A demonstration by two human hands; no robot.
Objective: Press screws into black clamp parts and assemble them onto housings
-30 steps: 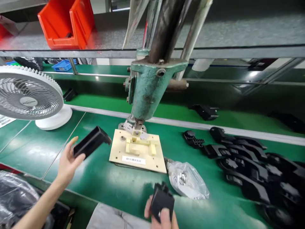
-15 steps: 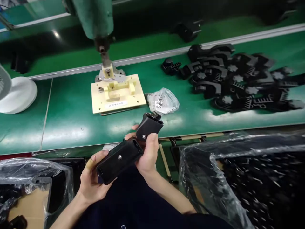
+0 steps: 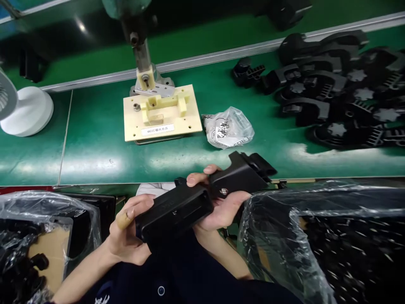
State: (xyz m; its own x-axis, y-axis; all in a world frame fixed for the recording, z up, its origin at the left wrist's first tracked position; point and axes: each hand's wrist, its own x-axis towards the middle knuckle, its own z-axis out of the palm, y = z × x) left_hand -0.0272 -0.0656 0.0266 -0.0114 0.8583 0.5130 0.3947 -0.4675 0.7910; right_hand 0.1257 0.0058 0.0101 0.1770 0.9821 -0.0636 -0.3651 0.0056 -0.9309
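Observation:
My left hand (image 3: pixel 131 230) grips the near end of a long, box-shaped black plastic housing (image 3: pixel 177 204), thumb beneath and fingers on top. A yellowish wrap covers one of its fingers. A recessed slot shows in the side of the housing. My right hand (image 3: pixel 221 207) is closed around an angled black plastic piece (image 3: pixel 237 177) with a silver screw in its side and a dark open end pointing right. The two black parts meet at my right fingers; whether they are joined I cannot tell. Both are held in front of the bench edge.
On the green bench (image 3: pixel 95 156) stands a press with a cream fixture (image 3: pixel 163 114). Beside it lies a clear bag of small metal screws (image 3: pixel 228 128). Black parts (image 3: pixel 335 93) are heaped at right. Plastic-lined bins (image 3: pixel 275 202) flank me. A white round base (image 3: pixel 30 112) sits left.
Both hands have moved slightly right with the black parts and turned them. The housing's slotted side now shows instead of its screw, and the angled piece points further right. My view has shifted.

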